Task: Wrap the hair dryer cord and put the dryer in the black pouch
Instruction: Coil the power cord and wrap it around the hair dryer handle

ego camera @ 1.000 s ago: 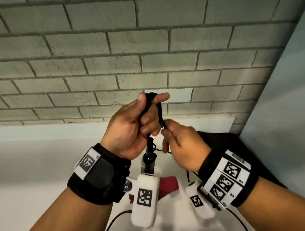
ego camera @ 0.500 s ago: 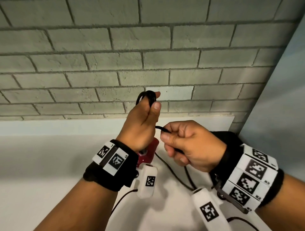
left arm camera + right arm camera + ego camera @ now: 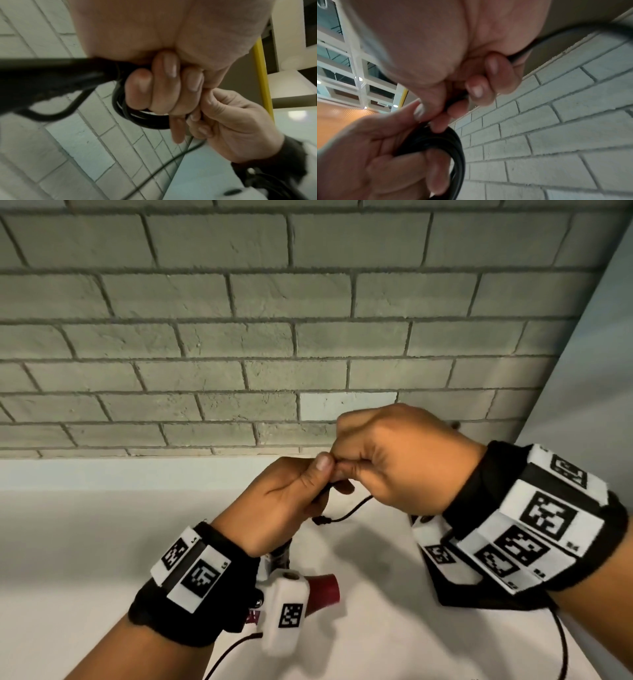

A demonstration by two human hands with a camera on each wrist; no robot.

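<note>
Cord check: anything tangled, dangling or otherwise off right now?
Nothing damaged. The cord is coiled in the left hand, and the right hand pinches the next stretch. A loose length hangs below the hands, not yet wrapped.

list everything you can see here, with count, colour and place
cord: one, black, coiled in loops round the left fingers, a strand running on to the right hand
dryer: one, red, low under the left wrist, mostly hidden
pouch: one, black, on the table under the right wrist
table: one, white, below the hands
wall: one, grey brick, behind the table
wrist bands: two, black with white tags, one per wrist
hands: two; left hand grips the coil, right hand pinches the cord
</note>
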